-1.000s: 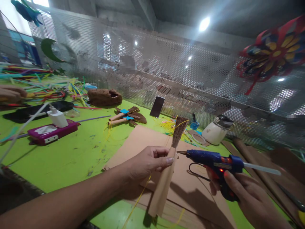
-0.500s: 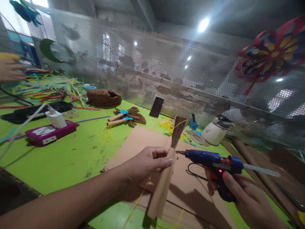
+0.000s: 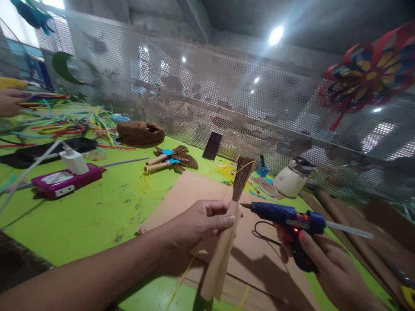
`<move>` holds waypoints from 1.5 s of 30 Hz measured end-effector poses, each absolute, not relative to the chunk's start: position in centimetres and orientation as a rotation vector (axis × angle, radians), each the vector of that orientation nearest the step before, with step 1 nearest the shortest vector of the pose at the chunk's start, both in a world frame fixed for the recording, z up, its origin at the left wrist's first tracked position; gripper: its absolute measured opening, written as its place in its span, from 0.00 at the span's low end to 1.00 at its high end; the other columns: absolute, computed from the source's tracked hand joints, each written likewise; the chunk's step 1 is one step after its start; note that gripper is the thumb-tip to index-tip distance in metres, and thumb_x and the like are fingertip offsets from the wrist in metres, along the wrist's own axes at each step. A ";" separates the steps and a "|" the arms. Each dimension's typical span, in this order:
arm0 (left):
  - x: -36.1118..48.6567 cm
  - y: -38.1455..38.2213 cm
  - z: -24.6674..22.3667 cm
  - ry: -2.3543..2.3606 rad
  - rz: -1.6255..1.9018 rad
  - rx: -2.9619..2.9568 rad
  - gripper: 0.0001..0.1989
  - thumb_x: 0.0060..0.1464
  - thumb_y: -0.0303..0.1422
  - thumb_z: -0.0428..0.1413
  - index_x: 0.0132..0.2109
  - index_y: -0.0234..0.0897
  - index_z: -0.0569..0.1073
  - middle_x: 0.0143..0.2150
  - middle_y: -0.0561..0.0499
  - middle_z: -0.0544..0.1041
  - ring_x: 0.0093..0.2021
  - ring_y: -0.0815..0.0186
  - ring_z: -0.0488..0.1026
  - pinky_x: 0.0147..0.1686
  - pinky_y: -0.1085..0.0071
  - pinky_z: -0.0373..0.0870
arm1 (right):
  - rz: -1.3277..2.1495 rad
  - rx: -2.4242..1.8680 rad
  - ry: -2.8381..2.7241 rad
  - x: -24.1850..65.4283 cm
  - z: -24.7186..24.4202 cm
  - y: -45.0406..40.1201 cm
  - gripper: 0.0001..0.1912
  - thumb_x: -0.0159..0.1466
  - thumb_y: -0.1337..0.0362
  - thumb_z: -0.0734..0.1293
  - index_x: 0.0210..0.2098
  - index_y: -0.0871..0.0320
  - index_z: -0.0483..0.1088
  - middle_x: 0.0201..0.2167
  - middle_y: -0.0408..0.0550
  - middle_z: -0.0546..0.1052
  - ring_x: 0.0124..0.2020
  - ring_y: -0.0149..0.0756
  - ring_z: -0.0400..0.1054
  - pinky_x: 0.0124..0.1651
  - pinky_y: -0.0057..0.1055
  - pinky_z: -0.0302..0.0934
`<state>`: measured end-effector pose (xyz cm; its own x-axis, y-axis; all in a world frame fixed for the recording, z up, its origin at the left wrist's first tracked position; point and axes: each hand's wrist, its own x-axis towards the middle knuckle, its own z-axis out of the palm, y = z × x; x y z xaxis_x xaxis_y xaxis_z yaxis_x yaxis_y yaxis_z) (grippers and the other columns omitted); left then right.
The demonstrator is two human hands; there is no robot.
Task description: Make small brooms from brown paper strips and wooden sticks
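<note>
My left hand [image 3: 207, 222] pinches a rolled brown paper handle [image 3: 223, 255], held upright at a slant. Out of its top fans a pleated dark brown paper bundle [image 3: 243, 172], with yellow string across it. A blue hot glue gun [image 3: 279, 216] is gripped in my right hand [image 3: 327, 255], its red light lit. Its nozzle points left at the upper edge of the handle, touching or very close to it. A clear glue stick [image 3: 350, 230] juts from the gun's back. Under both hands lie flat brown paper sheets [image 3: 181, 194].
Two similar paper pieces with blue ties [image 3: 168, 160] lie beyond the sheets. Further off are a phone [image 3: 212, 145], a brown pouch [image 3: 141, 133] and a white kettle-like container [image 3: 292, 177]. A purple power strip [image 3: 68, 181] stands left. Another person's hand [image 3: 11, 103] is at far left.
The glue gun has shifted slightly left, its nozzle nearer the handle's top edge. My left hand holds its place. The other person's hand at far left has moved a little.
</note>
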<state>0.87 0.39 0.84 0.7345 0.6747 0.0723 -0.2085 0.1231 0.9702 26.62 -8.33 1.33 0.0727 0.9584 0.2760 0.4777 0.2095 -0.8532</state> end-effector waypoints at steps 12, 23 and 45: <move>1.2 0.1 0.6 0.407 0.741 1.176 0.17 0.49 0.40 0.60 0.42 0.32 0.74 0.33 0.48 0.72 0.31 0.69 0.64 0.32 0.73 0.58 | 0.751 -1.379 -1.538 26.9 1.2 -8.5 0.25 0.60 0.45 0.59 0.30 0.61 0.74 0.24 0.54 0.75 0.24 0.41 0.68 0.26 0.36 0.65; 1.2 0.2 0.4 0.426 0.758 1.134 0.17 0.47 0.40 0.61 0.42 0.32 0.74 0.36 0.46 0.73 0.34 0.67 0.66 0.36 0.70 0.60 | 0.669 -1.472 -1.705 28.0 1.5 -8.8 0.25 0.60 0.46 0.59 0.22 0.60 0.73 0.21 0.52 0.75 0.25 0.41 0.68 0.27 0.33 0.65; 1.1 0.0 1.2 0.480 0.717 1.093 0.14 0.49 0.36 0.60 0.43 0.34 0.76 0.38 0.48 0.74 0.37 0.68 0.67 0.39 0.71 0.61 | 0.659 -1.422 -1.773 27.7 1.5 -8.8 0.25 0.61 0.47 0.60 0.21 0.60 0.72 0.18 0.50 0.73 0.21 0.36 0.66 0.24 0.31 0.65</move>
<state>1.12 0.01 1.18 0.6841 0.7294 -0.0063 -0.2845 0.2748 0.9184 27.67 -8.81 1.49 -0.0954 0.9667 0.2374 0.5768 0.2481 -0.7783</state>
